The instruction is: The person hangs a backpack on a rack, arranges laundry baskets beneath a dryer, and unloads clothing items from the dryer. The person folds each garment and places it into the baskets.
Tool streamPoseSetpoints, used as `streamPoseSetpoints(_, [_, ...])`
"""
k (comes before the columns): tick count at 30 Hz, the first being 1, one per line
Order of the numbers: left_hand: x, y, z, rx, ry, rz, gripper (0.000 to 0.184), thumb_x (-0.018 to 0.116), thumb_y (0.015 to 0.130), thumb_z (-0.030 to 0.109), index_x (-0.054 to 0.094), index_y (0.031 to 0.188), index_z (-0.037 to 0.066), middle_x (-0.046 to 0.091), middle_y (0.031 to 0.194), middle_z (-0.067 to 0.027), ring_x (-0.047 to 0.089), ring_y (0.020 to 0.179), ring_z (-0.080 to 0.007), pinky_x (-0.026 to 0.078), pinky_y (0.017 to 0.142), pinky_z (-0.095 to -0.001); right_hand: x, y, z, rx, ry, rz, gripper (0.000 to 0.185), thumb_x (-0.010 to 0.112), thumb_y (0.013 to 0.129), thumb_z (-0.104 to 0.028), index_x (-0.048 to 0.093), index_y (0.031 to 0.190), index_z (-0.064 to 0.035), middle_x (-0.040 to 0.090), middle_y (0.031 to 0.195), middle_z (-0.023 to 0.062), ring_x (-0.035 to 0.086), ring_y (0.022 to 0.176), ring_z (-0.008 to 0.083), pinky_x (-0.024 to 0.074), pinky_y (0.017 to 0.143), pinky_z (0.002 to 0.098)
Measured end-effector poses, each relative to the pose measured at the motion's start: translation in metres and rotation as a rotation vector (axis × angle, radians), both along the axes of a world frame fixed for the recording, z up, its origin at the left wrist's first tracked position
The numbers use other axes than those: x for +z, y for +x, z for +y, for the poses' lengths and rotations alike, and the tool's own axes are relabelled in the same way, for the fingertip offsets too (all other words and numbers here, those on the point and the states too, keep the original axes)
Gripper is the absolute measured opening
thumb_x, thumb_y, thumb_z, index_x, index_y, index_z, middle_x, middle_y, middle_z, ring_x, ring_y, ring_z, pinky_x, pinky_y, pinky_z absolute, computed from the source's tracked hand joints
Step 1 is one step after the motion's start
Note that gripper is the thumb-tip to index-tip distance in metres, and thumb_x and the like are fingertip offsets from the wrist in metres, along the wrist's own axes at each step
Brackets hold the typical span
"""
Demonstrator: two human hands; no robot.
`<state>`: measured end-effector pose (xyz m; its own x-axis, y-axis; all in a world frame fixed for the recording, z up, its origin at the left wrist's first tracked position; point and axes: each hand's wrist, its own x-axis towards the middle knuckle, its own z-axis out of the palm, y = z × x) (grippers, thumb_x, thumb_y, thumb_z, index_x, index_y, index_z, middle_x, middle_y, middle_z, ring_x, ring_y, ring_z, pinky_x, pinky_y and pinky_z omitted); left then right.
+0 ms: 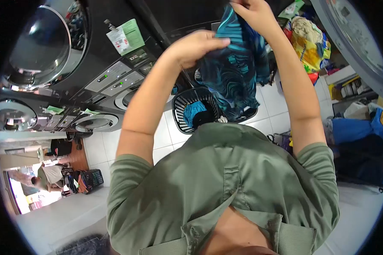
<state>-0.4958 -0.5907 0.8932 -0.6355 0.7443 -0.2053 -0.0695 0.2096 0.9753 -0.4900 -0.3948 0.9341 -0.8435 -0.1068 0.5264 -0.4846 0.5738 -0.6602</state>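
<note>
Holding up swirl-print garment (232, 80), dark w/ teal bands, just past 12 o'clock. Pinching its top w/ right hand (254, 16), approx. 12:30, partly cut by frame edge. Resting thumb of left hand (195, 47) on its near face from the 11 o'clock side, fingertips hidden; can't tell if gripping or only steadying.

Judging from how things lie: lifted and hung out lengthwise, so that much done. Not folded, not set down. Hanging loose at 12, beside and partly over black basket (180, 117); can't tell if touching the rim. Covering most of what looks like a 2nd basket (252, 113), approx. 12:30.

Prob. only partway thru, w/ blue cloth (194, 112) and dark pcs. lying bunched in black basket. Can't count pcs. or tell wet from dry.

Working above white-tiled floor (161, 138). Seeing control panels (115, 80) at 10–11 o'clock, green lights lit; can't tell if running. Also noting round door (359, 38) swung open at 2, drum out of view, plus yellow bag (306, 53) approx. 1:30. Can make out another person (51, 175) at 8, well apart, near a laundry-filled basket (91, 180).
</note>
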Motion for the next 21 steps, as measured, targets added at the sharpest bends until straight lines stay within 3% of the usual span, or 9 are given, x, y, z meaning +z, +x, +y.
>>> streamPoseSetpoints(2, [0.042,0.004,0.01,-0.026,0.219,-0.049,0.029,0.057,0.08,0.026,0.056,0.096,0.001,0.061,0.09,-0.0039,0.058,0.08,-0.012,0.046,0.074,-0.0274,-0.012,0.007,0.006,0.315,-0.626,-0.164,0.036,0.057,0.08,-0.016,0.043,0.112,-0.0104,0.05,0.095,0.0093,0.047,0.088,0.0113,0.0382,0.078,0.0221])
streamPoseSetpoints(4, [0.067,-0.012,0.01,0.124,0.467,-0.069,0.023,0.053,0.083,0.02,0.057,0.091,-0.001,0.061,0.084,-0.0081,0.059,0.075,-0.0168,0.049,0.07,-0.0315,-0.067,0.019,0.039,0.089,-0.687,0.032,0.036,0.04,0.083,-0.034,0.049,0.107,-0.0082,0.057,0.097,0.0075,0.05,0.093,0.0165,0.0336,0.085,0.029])
streamPoseSetpoints(5, [0.093,-0.003,0.012,0.192,0.506,-0.067,0.021,0.05,0.085,0.021,0.056,0.087,0.002,0.059,0.078,-0.0055,0.057,0.068,-0.0156,0.049,0.064,-0.029,-0.084,0.043,0.049,0.093,-0.576,-0.078,0.054,0.029,0.086,-0.046,0.03,0.127,-0.011,0.045,0.122,0.0057,0.035,0.118,0.0175,0.0188,0.099,0.0325])
streamPoseSetpoints(7, [0.127,-0.004,0.003,0.241,0.635,-0.038,0.024,0.045,0.087,0.024,0.056,0.083,0.003,0.06,0.075,-0.0067,0.058,0.066,-0.0182,0.05,0.063,-0.0304,-0.192,0.062,0.069,0.057,-0.834,-0.446,0.066,0.026,0.085,-0.053,0.024,0.131,-0.0054,0.034,0.13,0.01,0.028,0.122,0.0205,0.014,0.102,0.0361])
streamPoseSetpoints(10, [0.157,-0.008,-0.021,0.235,0.739,0.065,0.025,0.046,0.087,0.025,0.057,0.084,0.002,0.062,0.077,-0.0098,0.06,0.069,-0.0212,0.051,0.066,-0.0342,-0.318,0.127,0.05,0.112,-0.829,-0.74,0.084,0.048,0.073,-0.061,0.018,0.133,-0.0102,0.022,0.136,0.0116,0.019,0.126,0.0244,0.014,0.102,0.036])
streamPoseSetpoints(13, [0.175,-0.009,-0.051,0.278,0.72,0.2,0.026,0.046,0.086,0.025,0.058,0.09,0.001,0.062,0.081,-0.0118,0.061,0.071,-0.022,0.051,0.068,-0.0355,-0.293,0.153,-0.004,0.23,-1.398,-0.991,0.089,0.058,0.07,-0.053,0.008,0.134,-0.0169,0.02,0.135,0.012,0.027,0.121,0.0271,0.0235,0.098,0.0404])
streamPoseSetpoints(16, [0.187,-0.029,-0.111,0.666,0.671,0.295,0.026,0.047,0.085,0.017,0.054,0.099,-0.004,0.058,0.1,-0.0153,0.056,0.092,-0.0266,0.042,0.085,-0.0417,-0.29,0.14,-0.032,0.239,-0.463,-0.708,0.095,0.07,0.058,-0.029,0.013,0.133,-0.0139,0.032,0.128,0.0148,0.037,0.115,0.0282,0.0358,0.09,0.036])
streamPoseSetpoints(17, [0.183,0.01,-0.066,1.021,0.74,0.43,0.026,0.047,0.085,0.017,0.054,0.099,-0.004,0.058,0.099,-0.0151,0.056,0.092,-0.0265,0.042,0.086,-0.0414,-0.288,0.138,-0.039,0.24,-0.46,-0.71,0.095,0.07,0.058,-0.029,0.013,0.133,-0.0139,0.032,0.128,0.0148,0.037,0.115,0.0282,0.0358,0.09,0.036])
streamPoseSetpoints(21, [0.187,0.019,-0.134,1.168,0.611,0.476,0.03,0.053,0.083,0.023,0.053,0.102,-0.001,0.058,0.098,-0.013,0.056,0.09,-0.0237,0.045,0.08,-0.0398,-0.289,0.129,-0.022,-0.137,-0.027,-0.523,0.043,0.066,0.056,-0.013,0.055,0.096,0.0012,0.058,0.079,0.0198,0.057,0.078,0.0343,0.045,0.07,0.037])
